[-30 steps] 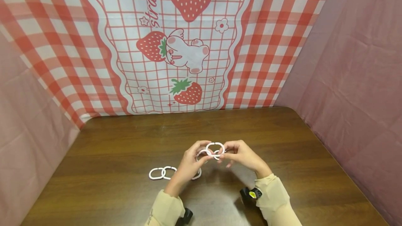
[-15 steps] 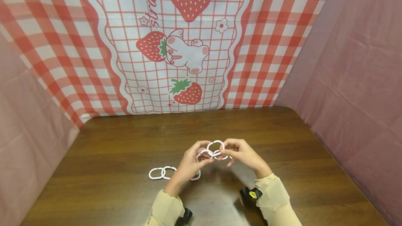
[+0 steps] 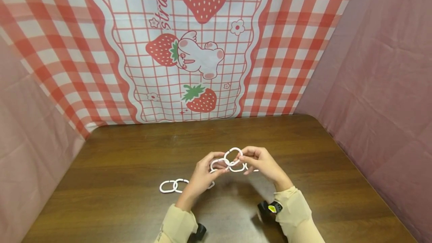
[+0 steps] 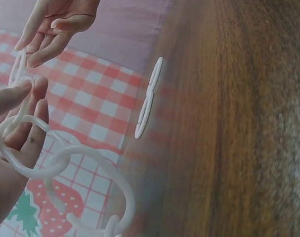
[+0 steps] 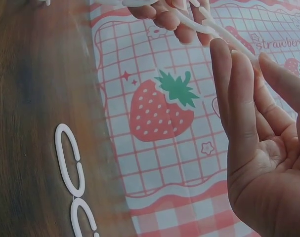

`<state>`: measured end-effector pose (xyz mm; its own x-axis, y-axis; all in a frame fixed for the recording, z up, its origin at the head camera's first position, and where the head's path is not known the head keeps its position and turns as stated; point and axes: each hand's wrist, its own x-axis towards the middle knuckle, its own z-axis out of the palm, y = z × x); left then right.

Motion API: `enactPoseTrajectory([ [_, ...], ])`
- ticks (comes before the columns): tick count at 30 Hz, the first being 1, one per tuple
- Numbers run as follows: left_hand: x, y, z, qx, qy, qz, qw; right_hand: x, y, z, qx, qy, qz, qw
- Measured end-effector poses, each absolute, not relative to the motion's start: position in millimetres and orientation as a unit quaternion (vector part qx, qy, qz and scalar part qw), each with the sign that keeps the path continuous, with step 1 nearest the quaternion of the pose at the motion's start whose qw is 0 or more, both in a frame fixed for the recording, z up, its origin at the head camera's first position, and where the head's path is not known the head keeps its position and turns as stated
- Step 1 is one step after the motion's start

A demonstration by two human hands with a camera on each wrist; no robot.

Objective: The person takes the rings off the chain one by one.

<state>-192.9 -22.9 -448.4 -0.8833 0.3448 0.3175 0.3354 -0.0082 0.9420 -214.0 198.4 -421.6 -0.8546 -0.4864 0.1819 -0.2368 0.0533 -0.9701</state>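
My left hand [image 3: 206,171] pinches a white plastic chain link [image 3: 216,160] between thumb and fingers. Threaded through that link is another white link with a gap in its side, whose right end my right hand [image 3: 261,161] pinches with thumb and fingertips. From the left hand a run of joined links [image 4: 127,190] hangs down in the left wrist view. In the head view, linked white rings [image 3: 168,192] lie on the table left of the left wrist, and the left forearm covers part of the run.
Two joined white links [image 5: 68,160] lie on the brown wooden table [image 3: 135,153] beyond the hands, partly covered by the right hand in the head view. A strawberry-printed checked cloth [image 3: 283,48] hangs behind the table, and pink cloth [image 3: 381,66] lines the right side.
My right hand has moved slightly up and away, tilting its link upward to the right. More of the two links behind the right hand shows. The left hand stays nearly in place.
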Motion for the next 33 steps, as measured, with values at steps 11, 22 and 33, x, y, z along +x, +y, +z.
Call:
enactPoseTrajectory([
  [11,-195.9,-25.5,-451.1,0.24,0.697,0.676,0.002,-215.0,198.7,-423.2,-0.22,0.725,-0.646,0.092],
  [22,-198.6,-28.3,-452.4,0.228,0.713,0.663,0.011,-215.0,200.3,-420.9,-0.204,0.72,-0.659,0.082],
  [33,-197.3,-30.0,-450.9,0.22,0.711,0.668,-0.013,-217.4,203.6,-421.8,-0.181,0.712,-0.675,0.067],
])
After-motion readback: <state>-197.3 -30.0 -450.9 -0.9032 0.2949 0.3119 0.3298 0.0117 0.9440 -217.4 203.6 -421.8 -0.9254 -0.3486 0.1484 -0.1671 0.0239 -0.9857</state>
